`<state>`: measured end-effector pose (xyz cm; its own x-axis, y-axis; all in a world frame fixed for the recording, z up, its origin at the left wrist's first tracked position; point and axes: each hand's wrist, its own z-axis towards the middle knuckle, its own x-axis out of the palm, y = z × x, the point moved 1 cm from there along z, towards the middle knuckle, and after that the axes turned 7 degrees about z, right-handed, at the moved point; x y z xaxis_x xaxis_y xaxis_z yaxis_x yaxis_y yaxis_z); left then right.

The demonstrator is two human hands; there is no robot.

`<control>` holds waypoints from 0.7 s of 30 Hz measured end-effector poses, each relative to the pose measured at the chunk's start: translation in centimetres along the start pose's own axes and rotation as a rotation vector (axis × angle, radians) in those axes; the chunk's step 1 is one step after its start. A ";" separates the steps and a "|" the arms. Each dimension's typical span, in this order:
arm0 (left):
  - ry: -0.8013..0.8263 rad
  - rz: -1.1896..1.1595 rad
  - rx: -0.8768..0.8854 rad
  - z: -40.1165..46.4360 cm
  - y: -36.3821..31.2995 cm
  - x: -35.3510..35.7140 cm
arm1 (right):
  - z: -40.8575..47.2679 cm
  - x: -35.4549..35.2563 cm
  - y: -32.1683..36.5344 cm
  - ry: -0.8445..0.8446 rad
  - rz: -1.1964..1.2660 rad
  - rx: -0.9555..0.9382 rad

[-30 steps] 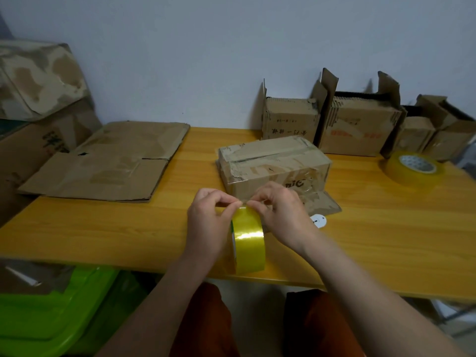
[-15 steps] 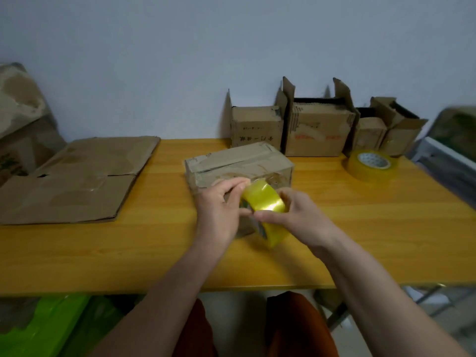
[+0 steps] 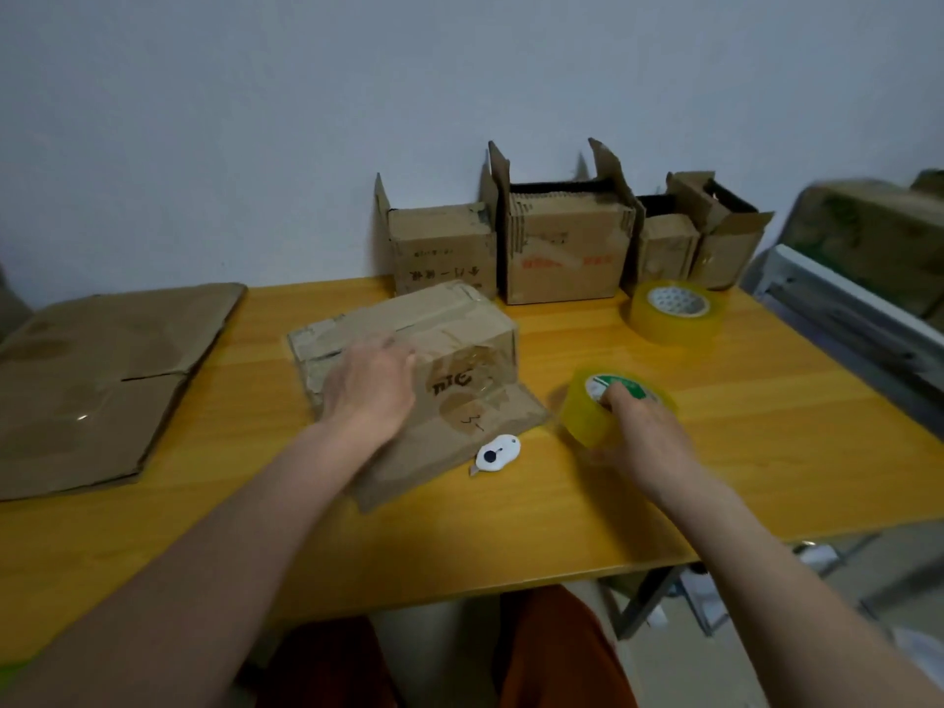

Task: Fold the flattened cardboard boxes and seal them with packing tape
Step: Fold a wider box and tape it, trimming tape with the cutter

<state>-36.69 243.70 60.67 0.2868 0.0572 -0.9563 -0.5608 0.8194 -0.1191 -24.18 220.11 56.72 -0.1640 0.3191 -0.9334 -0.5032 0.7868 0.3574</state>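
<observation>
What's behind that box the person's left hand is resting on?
Behind the box, open cartons line the wall. The left hand covers part of its front; contents hidden.

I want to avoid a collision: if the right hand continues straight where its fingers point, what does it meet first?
Probably the second tape roll beyond the tape roll that the right hand holds; depth is unclear.

Dim, flat indoor light with a grey-blue cast on the plain wall. Shadows are soft and faint. The picture is soft overall; the grey shelf unit at the right edge is smeared by motion blur. Wide-angle distortion bends the yellow wooden table towards the frame edges.
</observation>
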 end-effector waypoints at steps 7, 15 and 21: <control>0.392 0.356 -0.043 1.7 4.5 1.3 | 0.3 3.2 3.8 -0.157 -0.070 -0.406; 0.362 0.700 -0.192 0.5 4.1 0.0 | 2.8 5.6 5.1 0.145 -0.111 -0.500; 0.038 0.162 -0.206 0.3 5.7 -4.8 | 3.2 4.4 7.0 -0.086 0.228 -0.365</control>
<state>-41.02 248.22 64.64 0.1530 0.1538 -0.9762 -0.7448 0.6672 -0.0116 -25.67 228.70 55.26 -0.2426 0.5179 -0.8203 -0.7315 0.4578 0.5054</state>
